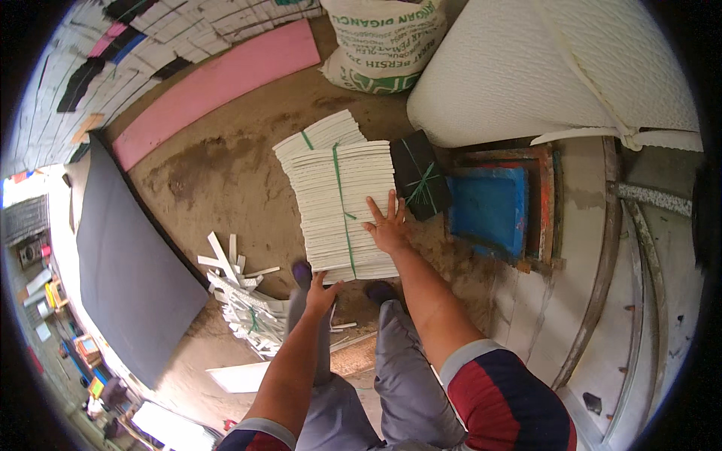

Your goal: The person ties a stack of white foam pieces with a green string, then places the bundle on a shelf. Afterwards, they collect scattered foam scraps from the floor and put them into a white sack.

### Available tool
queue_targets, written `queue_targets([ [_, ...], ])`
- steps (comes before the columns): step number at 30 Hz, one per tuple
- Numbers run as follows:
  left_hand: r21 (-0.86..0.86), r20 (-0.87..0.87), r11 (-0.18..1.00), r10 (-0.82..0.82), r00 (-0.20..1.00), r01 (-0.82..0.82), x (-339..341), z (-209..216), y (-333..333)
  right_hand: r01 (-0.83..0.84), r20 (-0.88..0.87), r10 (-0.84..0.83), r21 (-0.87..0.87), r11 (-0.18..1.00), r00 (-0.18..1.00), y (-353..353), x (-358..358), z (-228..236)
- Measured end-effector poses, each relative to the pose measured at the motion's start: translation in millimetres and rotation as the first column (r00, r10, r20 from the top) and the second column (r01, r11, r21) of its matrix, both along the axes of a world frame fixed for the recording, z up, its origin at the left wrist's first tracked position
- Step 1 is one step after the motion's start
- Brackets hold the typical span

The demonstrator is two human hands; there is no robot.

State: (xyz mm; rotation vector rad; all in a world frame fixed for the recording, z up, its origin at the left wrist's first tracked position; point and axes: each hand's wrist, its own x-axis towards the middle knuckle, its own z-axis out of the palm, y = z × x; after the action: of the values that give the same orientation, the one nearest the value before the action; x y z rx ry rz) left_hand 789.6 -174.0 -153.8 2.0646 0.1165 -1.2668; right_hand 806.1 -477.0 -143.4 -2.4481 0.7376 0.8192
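Observation:
A stack of white foam strips [323,195], bound with green twine [342,203], lies on the ground in front of my feet. My right hand [389,231] rests on its right side, fingers spread. My left hand [322,295] is at the near left corner of the stack, with fingers and thumb apart; its fingertips touch the near edge. A second tied white bundle [312,137] shows behind the stack at the far left. Against its right side stands a black bundle [412,161] tied with green twine.
Loose white offcuts [252,316] lie in a heap on the left. A blue tray-like frame [487,210] and other frames are on the right. Farther back are a printed sack [385,45], a big white roll [541,68] and a pink sheet [226,90]. A grey sheet [135,263] leans left.

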Motion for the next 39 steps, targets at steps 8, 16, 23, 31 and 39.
queue_targets([
  [8,0.043,-0.221,0.987,-0.139,0.965,0.152,48,34,4,0.270,0.341,-0.250,-0.012,0.963,0.906,16,-29,-14],
  [16,-0.176,-0.045,0.942,0.283,0.958,-0.286,101,-93,9,0.700,0.096,-0.774,0.367,0.612,0.626,-1,-37,-19],
  [23,0.000,-0.325,0.845,0.506,0.799,-0.535,115,23,-73,0.729,0.198,-0.819,0.377,0.571,0.539,4,-24,-20],
  [31,0.078,-0.503,0.626,0.697,0.512,-0.776,66,39,-29,0.434,0.321,-0.602,0.462,0.773,0.731,-9,20,32],
  [39,-0.204,-0.338,0.899,0.306,0.890,-0.387,41,-16,-53,0.508,0.324,-0.736,0.558,0.656,0.594,-81,8,30],
])
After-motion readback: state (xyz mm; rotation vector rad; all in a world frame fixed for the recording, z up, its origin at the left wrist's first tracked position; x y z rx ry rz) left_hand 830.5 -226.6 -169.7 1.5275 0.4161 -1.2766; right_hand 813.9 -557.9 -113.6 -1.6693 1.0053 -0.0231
